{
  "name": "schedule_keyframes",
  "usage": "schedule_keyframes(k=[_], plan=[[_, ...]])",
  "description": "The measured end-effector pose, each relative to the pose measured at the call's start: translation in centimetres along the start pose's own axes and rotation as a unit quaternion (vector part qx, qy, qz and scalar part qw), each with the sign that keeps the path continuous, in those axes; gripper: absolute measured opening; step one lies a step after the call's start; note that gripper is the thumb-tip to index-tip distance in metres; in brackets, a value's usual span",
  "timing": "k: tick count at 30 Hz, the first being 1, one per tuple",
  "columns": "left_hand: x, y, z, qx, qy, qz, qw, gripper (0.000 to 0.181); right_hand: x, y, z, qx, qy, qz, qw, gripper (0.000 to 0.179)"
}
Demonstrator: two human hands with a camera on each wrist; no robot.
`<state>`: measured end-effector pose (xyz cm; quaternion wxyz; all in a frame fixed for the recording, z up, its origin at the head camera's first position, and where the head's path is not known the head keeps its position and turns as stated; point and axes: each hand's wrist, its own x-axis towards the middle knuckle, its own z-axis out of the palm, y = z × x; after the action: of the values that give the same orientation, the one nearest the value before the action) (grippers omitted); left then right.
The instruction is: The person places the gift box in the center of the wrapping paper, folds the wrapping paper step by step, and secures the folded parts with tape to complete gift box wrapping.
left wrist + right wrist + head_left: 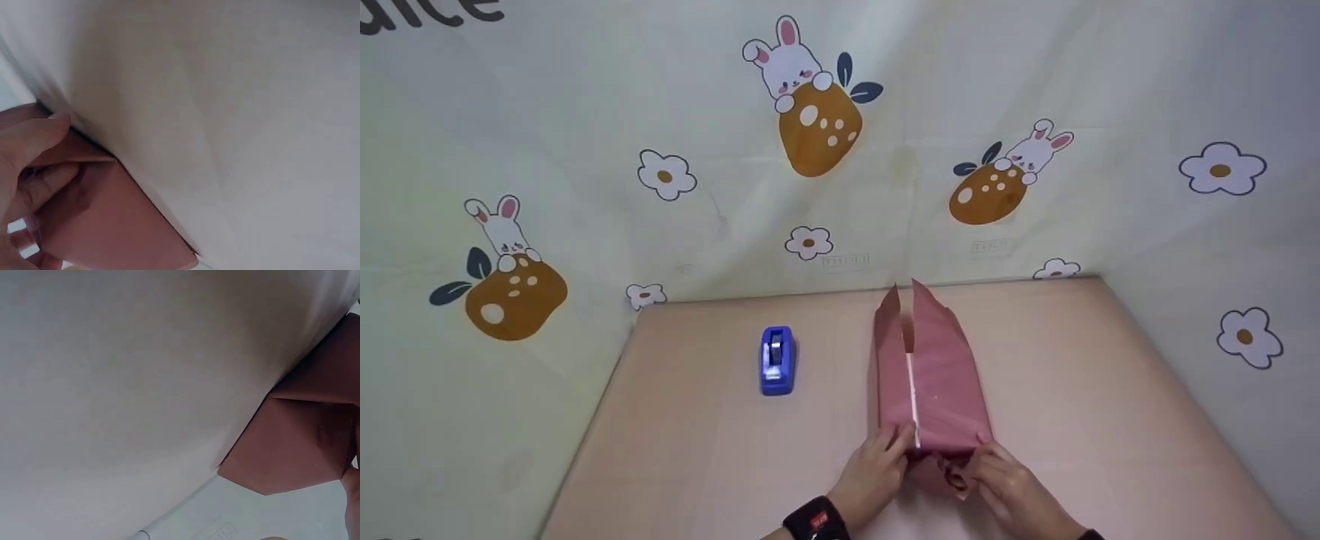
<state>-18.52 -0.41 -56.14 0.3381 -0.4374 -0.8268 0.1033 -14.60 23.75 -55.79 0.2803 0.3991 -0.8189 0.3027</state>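
A box-shaped parcel in dusky red wrapping paper (949,382) lies at the middle right of the table, with a white strip (912,386) running along its top. At its far end two paper flaps stand up, parted. My left hand (877,469) holds the near left end, fingertips by the strip; in the left wrist view its thumb and fingers (53,177) grip a folded edge of the paper. The near right corner is pinched by my right hand (1009,476), next to a crumpled bit of paper (955,476). Only a sliver of that hand shows in the right wrist view.
To the left of the parcel stands a blue tape dispenser (777,360). The pale table (682,442) ends at the back and sides against a hanging cloth (720,210) printed with rabbits and flowers. A black band (816,519) circles my left wrist.
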Motion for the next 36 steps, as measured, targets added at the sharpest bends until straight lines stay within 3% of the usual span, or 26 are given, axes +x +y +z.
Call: schedule_keyframes(k=[6,11,15,22,28,34,36], plan=[[0.3,0.2,0.2,-0.003,-0.002,-0.009,1.0,0.01,-0.1,0.1,-0.1,0.014,0.014,0.002,0.9998,0.034],[0.5,0.0,0.2,-0.01,-0.011,-0.01,0.9998,0.013,-0.6,0.5,-0.6,-0.099,0.028,-0.016,0.9946,0.008],[0.5,0.0,0.2,-0.008,-0.007,-0.007,0.9999,0.017,-1.1,1.3,-0.7,-0.196,0.027,-0.032,0.9797,0.023],[0.5,-0.1,0.1,0.004,-0.006,0.004,1.0,0.016,-1.8,2.2,-0.1,-0.277,-0.032,-0.049,0.959,0.011],[0.4,-0.1,-0.4,0.021,-0.028,0.015,0.9993,0.018,-1.7,2.2,0.4,-0.305,-0.052,-0.047,0.9499,0.014],[0.2,0.1,-0.2,0.051,-0.053,0.031,0.9968,0.018,-1.4,2.0,0.8,-0.301,-0.047,-0.026,0.952,0.038],[0.1,0.2,-0.2,0.064,-0.069,0.039,0.9948,0.019,-1.4,2.0,0.8,-0.288,-0.051,-0.009,0.9563,0.036]])
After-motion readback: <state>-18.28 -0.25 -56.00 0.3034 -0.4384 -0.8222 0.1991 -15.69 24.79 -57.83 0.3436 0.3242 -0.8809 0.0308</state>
